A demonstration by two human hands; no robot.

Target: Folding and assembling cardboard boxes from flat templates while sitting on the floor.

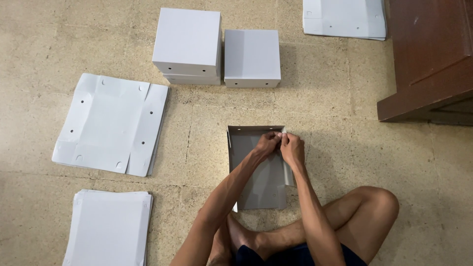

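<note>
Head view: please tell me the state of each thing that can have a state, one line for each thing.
half-folded box: open, far wall up, near end flat.
left hand: pinching the box's far right corner.
right hand: pinching the same corner.
finished boxes: closed, some stacked.
flat sheets: unfolded, on the floor.

soft even daylight, faint shadows beside the boxes, sharp focus throughout.

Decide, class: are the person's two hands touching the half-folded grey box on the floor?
Touching. The head view shows the left hand and right hand pinching the far right corner of the half-folded grey box, fingers on its wall.
</note>
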